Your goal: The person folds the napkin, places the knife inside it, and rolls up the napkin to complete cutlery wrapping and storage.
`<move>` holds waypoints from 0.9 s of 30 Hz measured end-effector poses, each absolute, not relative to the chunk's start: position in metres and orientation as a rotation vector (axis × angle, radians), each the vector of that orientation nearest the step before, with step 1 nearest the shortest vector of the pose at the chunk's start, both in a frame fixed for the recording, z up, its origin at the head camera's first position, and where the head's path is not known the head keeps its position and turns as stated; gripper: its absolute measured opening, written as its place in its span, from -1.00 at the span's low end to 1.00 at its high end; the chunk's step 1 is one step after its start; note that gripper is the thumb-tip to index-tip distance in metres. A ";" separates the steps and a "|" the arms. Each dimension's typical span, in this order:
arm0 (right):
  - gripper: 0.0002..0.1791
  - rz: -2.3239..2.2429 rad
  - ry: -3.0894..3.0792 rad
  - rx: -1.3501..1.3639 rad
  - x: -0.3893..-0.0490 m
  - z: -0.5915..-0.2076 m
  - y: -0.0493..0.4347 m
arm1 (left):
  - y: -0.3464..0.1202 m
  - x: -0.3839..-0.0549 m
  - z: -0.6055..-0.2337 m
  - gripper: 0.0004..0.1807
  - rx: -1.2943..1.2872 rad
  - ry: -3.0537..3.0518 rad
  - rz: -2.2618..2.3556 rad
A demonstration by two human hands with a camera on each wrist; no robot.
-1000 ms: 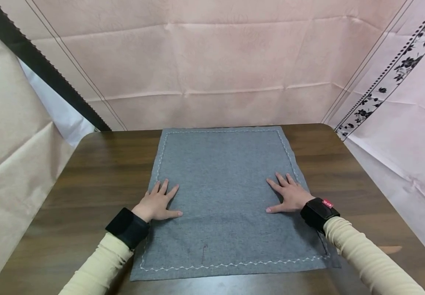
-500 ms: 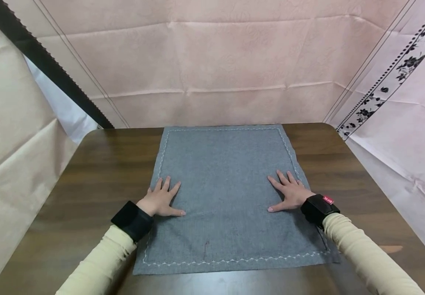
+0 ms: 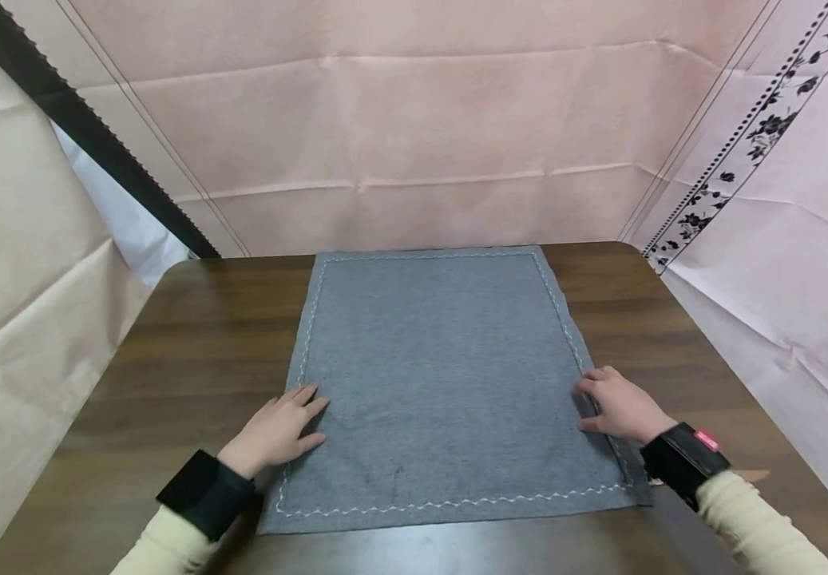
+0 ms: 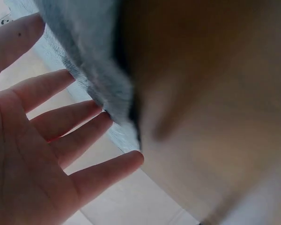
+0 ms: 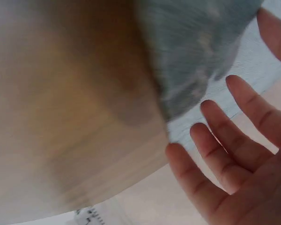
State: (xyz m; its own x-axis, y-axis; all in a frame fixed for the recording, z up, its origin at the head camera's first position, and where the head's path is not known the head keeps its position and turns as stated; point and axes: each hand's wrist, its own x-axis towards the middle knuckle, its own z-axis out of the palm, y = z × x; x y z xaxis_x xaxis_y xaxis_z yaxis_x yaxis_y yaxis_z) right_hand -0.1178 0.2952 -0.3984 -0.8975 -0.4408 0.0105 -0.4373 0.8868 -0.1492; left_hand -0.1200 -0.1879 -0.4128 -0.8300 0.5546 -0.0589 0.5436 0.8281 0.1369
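Note:
A grey-blue cloth (image 3: 428, 359) with white zigzag stitching near its border lies spread flat in the head view. At its left edge, my left hand (image 3: 277, 427) rests with fingers extended over the stitching. My right hand (image 3: 622, 403) is at the right edge, its fingers slightly bent and fingertips touching or just above the fabric. In the left wrist view, the left hand (image 4: 33, 154) has spread fingers beside the cloth (image 4: 91, 51). The right wrist view shows the right hand (image 5: 243, 164) with loosely bent fingers near the cloth's edge (image 5: 192, 51). Neither hand pinches the fabric.
The cloth lies on a brown wood-grain table (image 3: 191, 351) with rounded far corners. Behind it hangs a pale pink sheet (image 3: 457, 120), with a black strip (image 3: 97, 128) at left and a floral band (image 3: 758, 144) at right. A light patch (image 3: 753, 475) shows on the table at right.
Both hands have slid outward from the cloth's inner area to its side edges, and somewhat nearer the body. The right fingers have gone from spread to slightly bent. The cloth stays nearly in place.

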 end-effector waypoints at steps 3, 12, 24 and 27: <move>-0.73 -0.275 3.019 -0.711 -0.109 -0.401 0.303 | -0.199 -0.109 -0.412 -0.43 0.887 2.940 0.182; -0.71 -0.487 2.917 -0.808 -0.108 -0.414 0.305 | -0.213 -0.091 -0.416 -0.76 1.033 3.025 0.227; -0.71 -0.402 2.852 -0.668 -0.101 -0.409 0.302 | -0.216 -0.079 -0.417 -0.75 1.077 2.720 0.551; -0.73 -0.381 2.846 -0.651 -0.102 -0.406 0.300 | -0.218 -0.077 -0.410 -0.77 1.054 2.683 0.563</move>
